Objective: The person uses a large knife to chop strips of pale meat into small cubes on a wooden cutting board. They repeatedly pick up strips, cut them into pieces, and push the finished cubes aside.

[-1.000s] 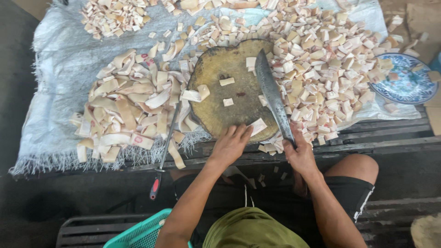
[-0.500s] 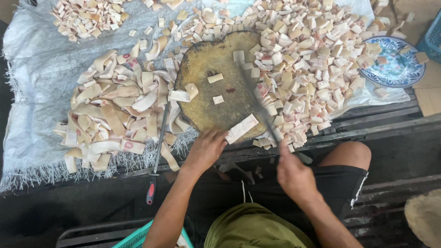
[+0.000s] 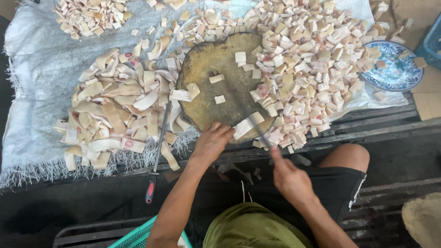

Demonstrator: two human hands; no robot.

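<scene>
- Pale, a long strip point(image 3: 248, 125) is lying at the near edge of the round wooden chopping block point(image 3: 216, 92), its long axis running from lower left up to the right.
- Left hand point(image 3: 212, 141) is pressing its fingers onto the strip's near end.
- Right hand point(image 3: 290, 180) is gripping a knife point(image 3: 250, 120), closed around the handle; the blurred blade is pointing up and left across the strip.
- Cut squares point(image 3: 303, 69) are piling at the right, uncut strips point(image 3: 115, 115) at the left.
</scene>
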